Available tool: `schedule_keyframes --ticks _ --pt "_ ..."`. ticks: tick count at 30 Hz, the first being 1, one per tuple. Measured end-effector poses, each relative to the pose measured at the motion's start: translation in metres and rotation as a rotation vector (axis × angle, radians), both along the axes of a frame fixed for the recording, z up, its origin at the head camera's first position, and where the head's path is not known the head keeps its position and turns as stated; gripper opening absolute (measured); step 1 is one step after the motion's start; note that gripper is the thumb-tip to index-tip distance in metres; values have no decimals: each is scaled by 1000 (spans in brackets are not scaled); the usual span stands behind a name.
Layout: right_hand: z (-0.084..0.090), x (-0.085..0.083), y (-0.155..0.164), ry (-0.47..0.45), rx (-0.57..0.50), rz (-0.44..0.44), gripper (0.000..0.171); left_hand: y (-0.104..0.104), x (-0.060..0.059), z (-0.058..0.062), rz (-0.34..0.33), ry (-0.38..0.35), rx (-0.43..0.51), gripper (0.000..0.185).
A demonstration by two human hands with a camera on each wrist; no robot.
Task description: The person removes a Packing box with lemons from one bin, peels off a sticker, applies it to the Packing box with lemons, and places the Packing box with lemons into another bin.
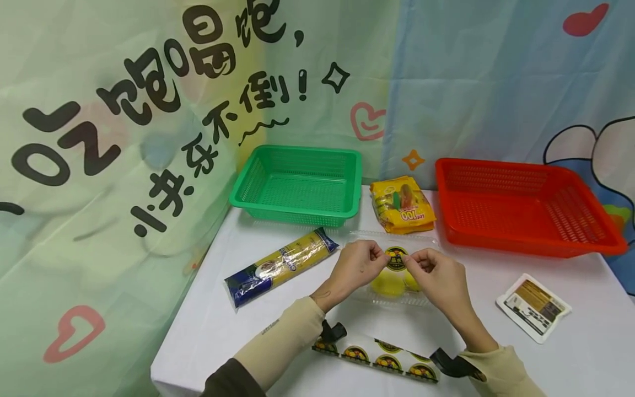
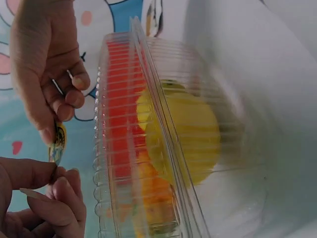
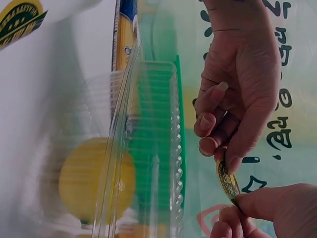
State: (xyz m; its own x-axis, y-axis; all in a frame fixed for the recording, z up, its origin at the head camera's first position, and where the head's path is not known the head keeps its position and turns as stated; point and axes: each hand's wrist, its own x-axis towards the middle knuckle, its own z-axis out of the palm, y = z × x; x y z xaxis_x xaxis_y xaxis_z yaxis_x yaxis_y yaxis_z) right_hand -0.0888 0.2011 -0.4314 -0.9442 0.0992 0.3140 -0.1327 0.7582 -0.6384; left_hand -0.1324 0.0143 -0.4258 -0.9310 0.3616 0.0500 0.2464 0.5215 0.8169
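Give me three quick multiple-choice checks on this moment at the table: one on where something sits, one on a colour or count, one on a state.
1. Where is the clear clamshell box?
A. In the green basket
B. On the table under the two hands
C. In the red basket

2. How many baskets stand at the back?
A. One
B. Two
C. Three

3. How is the round sticker held?
A. Pinched by both hands
B. Lying loose on the table
C. By the left hand only

Answers:
1 B, the box sits on the white table below the hands.
2 B, a green basket and a red basket.
3 A, the left hand and right hand each pinch an edge.
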Motion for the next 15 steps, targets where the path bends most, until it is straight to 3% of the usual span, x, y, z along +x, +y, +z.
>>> schedule_keyframes --ticks 7,15 --pt "-1 -5 4 -30 50 34 18 3 -7 4 -19 54 -138 18" --pt "-6 -11 6 -62 95 71 17 8 -10 -3 -7 74 -277 21"
